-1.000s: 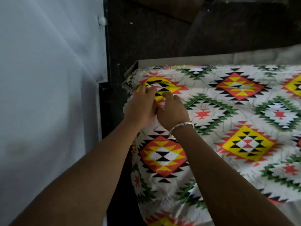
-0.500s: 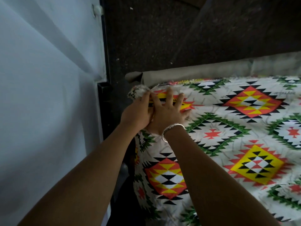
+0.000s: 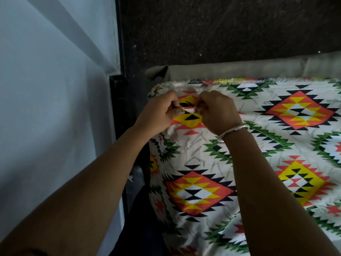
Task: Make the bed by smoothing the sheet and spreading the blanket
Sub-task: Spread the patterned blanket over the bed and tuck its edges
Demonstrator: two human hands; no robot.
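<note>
A white sheet (image 3: pixel 276 145) printed with orange, yellow, black and green diamonds covers the bed. Its frayed far edge lies just short of the mattress end. Near the sheet's far left corner my left hand (image 3: pixel 158 115) and my right hand (image 3: pixel 219 113) sit close together, both with curled fingers pinching a small fold of the cloth between them. A silver bangle circles my right wrist. The sheet's left side hangs down over the bed's edge. No blanket is in view.
A strip of olive-grey mattress (image 3: pixel 239 69) shows beyond the sheet's far edge. A pale blue wall (image 3: pixel 46 108) stands close on the left, with a narrow dark gap and black frame (image 3: pixel 120 108) beside the bed. Dark floor (image 3: pixel 221 24) lies beyond.
My right hand, flat on the sheet half a second ago, has curled and now pinches the cloth. Both hands sit slightly back from the corner, and the far edge lies flatter.
</note>
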